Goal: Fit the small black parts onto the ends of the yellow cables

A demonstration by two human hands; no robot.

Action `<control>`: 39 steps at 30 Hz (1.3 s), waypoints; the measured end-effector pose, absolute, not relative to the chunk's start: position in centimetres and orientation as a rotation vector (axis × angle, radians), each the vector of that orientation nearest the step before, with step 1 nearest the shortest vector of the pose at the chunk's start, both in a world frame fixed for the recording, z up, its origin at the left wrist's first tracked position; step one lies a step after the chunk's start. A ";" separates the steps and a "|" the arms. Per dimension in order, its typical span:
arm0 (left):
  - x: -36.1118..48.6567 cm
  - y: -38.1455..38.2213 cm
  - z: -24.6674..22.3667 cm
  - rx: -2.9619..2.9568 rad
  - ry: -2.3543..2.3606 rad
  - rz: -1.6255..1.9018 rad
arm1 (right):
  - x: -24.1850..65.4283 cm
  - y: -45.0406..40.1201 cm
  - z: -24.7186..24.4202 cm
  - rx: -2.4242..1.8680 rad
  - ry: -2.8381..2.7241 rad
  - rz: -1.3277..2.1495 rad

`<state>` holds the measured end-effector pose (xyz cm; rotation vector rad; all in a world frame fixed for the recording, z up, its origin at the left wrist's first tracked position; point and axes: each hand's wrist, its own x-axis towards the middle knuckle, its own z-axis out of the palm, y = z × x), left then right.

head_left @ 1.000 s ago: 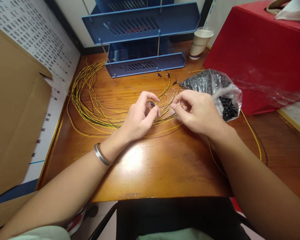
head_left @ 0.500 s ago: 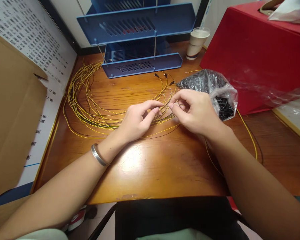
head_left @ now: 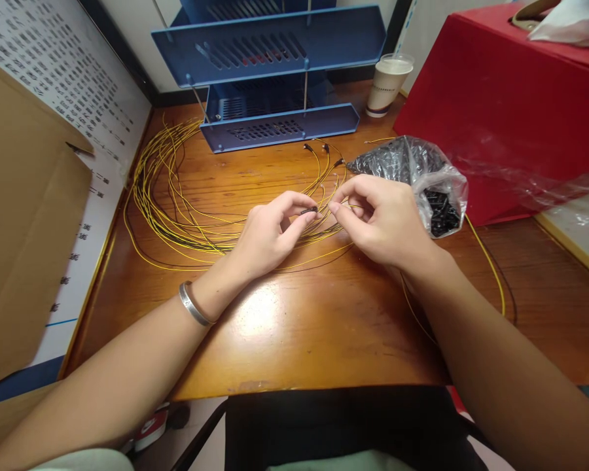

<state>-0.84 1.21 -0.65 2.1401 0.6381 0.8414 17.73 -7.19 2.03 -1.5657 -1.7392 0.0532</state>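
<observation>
Between the thumb and index finger of my left hand [head_left: 265, 229] is a small black plastic connector housing [head_left: 309, 210], its end sticking out toward the right. My right hand [head_left: 383, 212] is closed in a pinch just beside it, on what looks like the end of a thin wire; the tip is mostly hidden by the fingers. A narrow gap separates the two hands. Beneath and behind them runs a loose coil of yellow and black wires [head_left: 144, 196]. Several wire ends behind my hands carry black connectors [head_left: 326, 149]. Right behind my right hand lies a clear plastic bag [head_left: 422, 160] of small black parts.
A blue slotted document tray [head_left: 279, 127] stands at the back of the wooden table [head_left: 294, 327], with a paper cup [head_left: 387, 85] to its right. The red box [head_left: 500, 118] fills the back right. Cardboard [head_left: 24, 216] leans at the left. A yellow wire [head_left: 491, 261] trails at right.
The black connector housing now shows between my left fingertips, which have lifted and parted slightly. The hands are a little farther apart. My right hand has hardly moved.
</observation>
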 end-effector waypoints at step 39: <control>-0.9 1.1 -0.3 2.185 0.621 0.861 | 16.8 -7.2 2.0 -1.635 -1.738 0.330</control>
